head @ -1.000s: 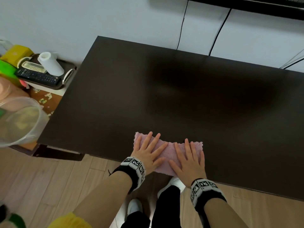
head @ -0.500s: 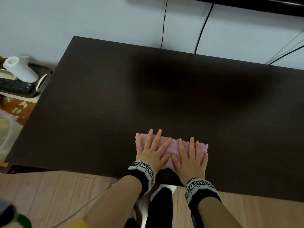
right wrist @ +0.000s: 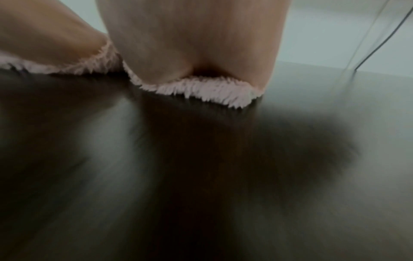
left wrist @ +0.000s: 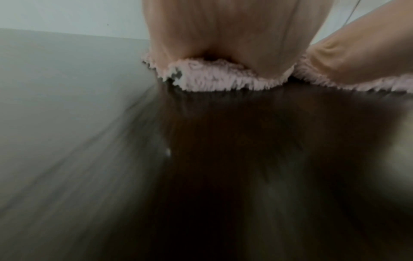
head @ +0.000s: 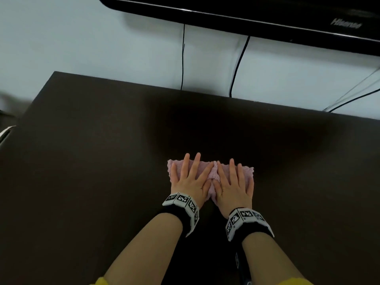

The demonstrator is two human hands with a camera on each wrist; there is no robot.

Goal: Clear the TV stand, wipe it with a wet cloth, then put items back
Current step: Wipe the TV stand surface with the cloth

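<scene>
A pink fluffy cloth (head: 213, 175) lies flat on the dark brown TV stand top (head: 102, 151), a little right of the middle. My left hand (head: 190, 178) presses on its left half with straight, spread fingers. My right hand (head: 233, 183) presses on its right half the same way, thumbs nearly touching. Both wrist views are blurred; each shows a palm on the cloth's frayed edge (left wrist: 214, 77) (right wrist: 208, 90) over the dark top. The stand's surface is bare apart from the cloth.
A black TV's lower edge (head: 246, 19) hangs above the stand against the white wall. Two black cables (head: 182, 58) (head: 238, 64) drop behind the stand's back edge, and more cables (head: 353, 95) run at the far right. A tray's edge (head: 5, 130) shows at the left.
Both hands have slid the cloth away from the stand's front edge toward the middle and the wall. The view has tilted up, so the TV shows and the side tray has left the frame.
</scene>
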